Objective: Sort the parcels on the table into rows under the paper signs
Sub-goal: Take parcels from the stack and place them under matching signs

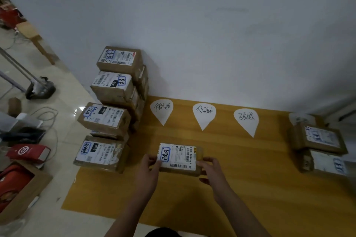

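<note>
White wall behind, yellow wooden table (250, 179) in front. Three paper signs lie far-centre: left sign (162, 110), middle sign (204, 114), right sign (246, 120). Stacked parcels (109, 106) stand at left, two more parcels (317, 146) at right. Left hand (149, 167) and right hand (211, 167) clasp the held parcel (178, 158) by its ends, near-centre, below the left and middle signs. Risk: its handwritten mark resembles the right sign; setting it straight ahead would misfile it.

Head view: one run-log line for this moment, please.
phase: carrying | both hands: left hand, right hand grip parcel | signs: nothing under them | stack: left
</note>
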